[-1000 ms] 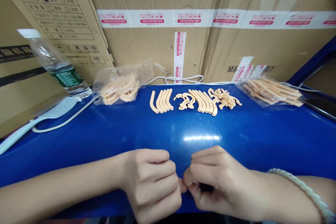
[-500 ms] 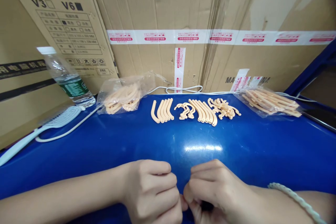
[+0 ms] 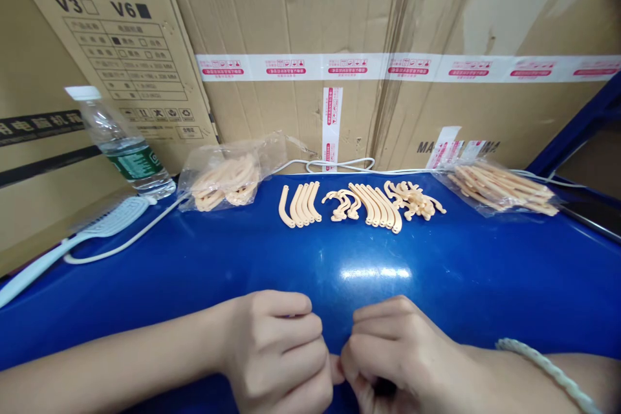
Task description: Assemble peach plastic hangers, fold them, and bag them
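Low in the view, my left hand (image 3: 281,356) is closed, its fingers curled inward and its thumb tip reaching my right hand. My right hand (image 3: 402,356) is closed too, fingertips pinched together against that thumb. Whatever they hold, if anything, is hidden behind the fingers. Beyond the hands, curved beige strips (image 3: 301,204) lie side by side on the blue table (image 3: 272,259). To their right come small hooked beige pieces (image 3: 342,202), another row of beige strips (image 3: 376,207) and a heap of small beige pieces (image 3: 416,200).
A clear bag of beige parts (image 3: 226,181) lies back left, and another bag of long beige parts (image 3: 504,187) back right. At left are a water bottle (image 3: 130,158) and a pale blue hairbrush (image 3: 114,218). A white cable (image 3: 339,167) runs along the cardboard boxes (image 3: 286,13).
My left hand has shifted slightly left and up, a little farther from my right hand. The right hand stays almost in place. The parts on the table have not moved.
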Demonstrator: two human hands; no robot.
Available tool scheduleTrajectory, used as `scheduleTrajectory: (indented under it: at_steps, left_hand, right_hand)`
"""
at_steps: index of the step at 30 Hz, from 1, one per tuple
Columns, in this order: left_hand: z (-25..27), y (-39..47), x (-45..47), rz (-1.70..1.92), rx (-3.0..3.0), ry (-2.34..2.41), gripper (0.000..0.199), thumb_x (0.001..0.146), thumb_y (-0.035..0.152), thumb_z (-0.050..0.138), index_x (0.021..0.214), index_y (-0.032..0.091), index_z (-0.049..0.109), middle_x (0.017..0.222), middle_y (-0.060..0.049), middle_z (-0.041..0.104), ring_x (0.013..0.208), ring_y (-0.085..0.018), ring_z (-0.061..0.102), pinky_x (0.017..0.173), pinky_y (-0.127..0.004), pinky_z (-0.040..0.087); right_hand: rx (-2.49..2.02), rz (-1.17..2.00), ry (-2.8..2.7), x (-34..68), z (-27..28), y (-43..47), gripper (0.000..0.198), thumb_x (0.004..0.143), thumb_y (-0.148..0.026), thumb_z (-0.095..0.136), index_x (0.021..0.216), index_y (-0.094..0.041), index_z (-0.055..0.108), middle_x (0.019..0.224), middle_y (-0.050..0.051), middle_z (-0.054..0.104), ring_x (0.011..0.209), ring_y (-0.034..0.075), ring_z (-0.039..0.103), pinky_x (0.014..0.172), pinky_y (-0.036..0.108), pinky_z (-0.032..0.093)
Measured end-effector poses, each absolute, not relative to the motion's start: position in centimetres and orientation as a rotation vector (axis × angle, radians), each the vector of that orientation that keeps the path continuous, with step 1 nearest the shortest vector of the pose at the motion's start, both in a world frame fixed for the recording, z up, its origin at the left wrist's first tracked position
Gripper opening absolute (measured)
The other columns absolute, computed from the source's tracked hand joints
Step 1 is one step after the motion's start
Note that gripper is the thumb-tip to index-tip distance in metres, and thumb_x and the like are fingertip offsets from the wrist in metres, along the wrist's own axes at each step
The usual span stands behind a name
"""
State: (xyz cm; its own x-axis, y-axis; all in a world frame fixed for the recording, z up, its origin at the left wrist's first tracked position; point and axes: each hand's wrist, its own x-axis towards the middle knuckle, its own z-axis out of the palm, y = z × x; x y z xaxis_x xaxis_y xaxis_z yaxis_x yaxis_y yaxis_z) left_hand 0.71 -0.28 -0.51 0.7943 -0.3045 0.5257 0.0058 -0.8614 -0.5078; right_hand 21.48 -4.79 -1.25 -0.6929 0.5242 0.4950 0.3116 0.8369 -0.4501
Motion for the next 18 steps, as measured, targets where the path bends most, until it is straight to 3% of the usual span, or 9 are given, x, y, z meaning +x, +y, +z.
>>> scheduleTrajectory:
  at_steps: [3, 7, 9, 18]
  left_hand:
    - [-0.1, 0.4, 0.5, -0.848, -2.473, 0.142, 0.026, 0.082, 0.014, 0.067, 0.058, 0.02, 0.061, 0.047, 0.006, 0.045, 0.042, -0.011, 0.043, 0.038, -0.031, 0.034]
    - [0.6, 3.1, -0.6, -0.81, -2.487, -0.143, 0.014, 0.09, 0.017, 0.054, 0.091, 0.014, 0.068, 0.073, -0.002, 0.071, 0.06, -0.014, 0.063, 0.056, -0.03, 0.05]
    - [0.8, 4.8, -1.4, -0.781, -2.474, -0.323, 0.016, 0.092, 0.016, 0.05, 0.091, 0.017, 0.066, 0.083, -0.003, 0.074, 0.066, -0.014, 0.067, 0.062, -0.028, 0.051]
    - [-0.4, 8.5, -3.5, -0.821, -2.483, -0.765, 0.017, 0.09, 0.02, 0.055, 0.082, 0.021, 0.07, 0.078, 0.001, 0.075, 0.062, -0.015, 0.067, 0.059, -0.026, 0.046]
  right_hand:
    - [-0.645, 0.478, -2.358, 21.4, -1.1, -4.7, 0.021, 0.073, 0.0, 0.045, 0.065, -0.019, 0.047, 0.056, -0.006, 0.047, 0.052, 0.008, 0.037, 0.051, 0.022, 0.032]
    - [-0.728, 0.592, -2.31, 21.8, -0.4, -3.9, 0.016, 0.068, -0.004, 0.049, 0.069, -0.02, 0.05, 0.06, -0.004, 0.054, 0.054, 0.009, 0.044, 0.051, 0.021, 0.034]
    - [-0.776, 0.597, -2.289, 22.2, -0.1, -3.0, 0.016, 0.069, -0.004, 0.05, 0.072, -0.019, 0.052, 0.064, -0.003, 0.057, 0.057, 0.009, 0.048, 0.054, 0.02, 0.037]
    - [-1.098, 0.259, -2.277, 25.0, 0.7, 3.9, 0.018, 0.08, -0.012, 0.055, 0.092, -0.017, 0.066, 0.077, 0.003, 0.068, 0.068, 0.014, 0.06, 0.062, 0.025, 0.044]
